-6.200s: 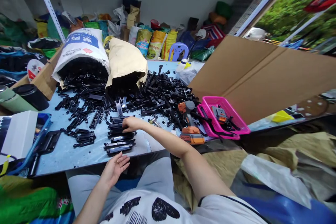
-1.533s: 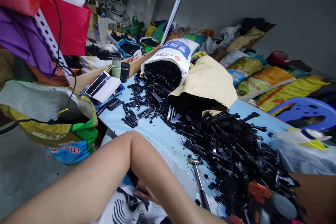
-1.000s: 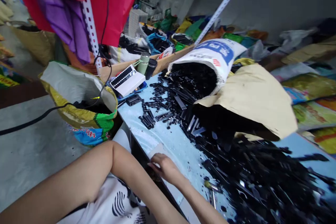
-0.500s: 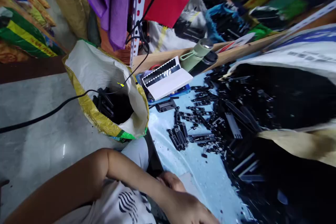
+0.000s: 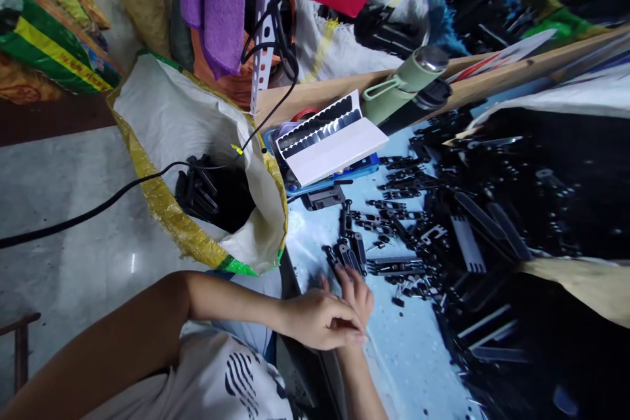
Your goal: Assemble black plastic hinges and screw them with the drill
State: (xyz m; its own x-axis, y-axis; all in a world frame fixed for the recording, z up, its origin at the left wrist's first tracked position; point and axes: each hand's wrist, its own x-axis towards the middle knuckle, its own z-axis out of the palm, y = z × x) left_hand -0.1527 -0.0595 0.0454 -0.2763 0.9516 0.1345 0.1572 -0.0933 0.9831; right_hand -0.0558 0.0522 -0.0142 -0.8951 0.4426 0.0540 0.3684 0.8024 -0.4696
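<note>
Head view, items as they lie:

Black parts (image 5: pixel 348 256), a small cluster: on the blue table (image 5: pixel 408 348), near its edge, just beyond the fingertips of my right hand (image 5: pixel 357 295). Long, narrow pieces lying side by side. By my judgement light and stiff, plastic or coated metal, smooth enough to slide against one another, not fragile; the slim ends might catch. Best hold: pinched across the long sides at mid-length, several together if kept parallel.

My right hand: palm down, fingers loosely extended and a little apart, directed at the cluster. Nothing seen in its grasp; whether the fingertips touch the nearest part I cannot tell.

My left hand (image 5: pixel 322 320): laid across the right one near the wrist, apparently touching it. Fingers half curled, with a gap showing inside the curl. No object visible in them; the fingertips are too blurred to say whether they pinch anything.

Further black pieces (image 5: pixel 396 267): a neat bundle to the right of the cluster, with small loose bits below it and a large dark heap beyond.

Sack (image 5: pixel 147 184), yellow outside and white within: mouth wide, beside the table on the left, dark pieces (image 5: pixel 197 190) inside. Black cord (image 5: pixel 108 202) across its mouth.

White card (image 5: pixel 339 151), folded: tilted on a blue tray (image 5: pixel 367 167), next to a green flask (image 5: pixel 418 79).
</note>
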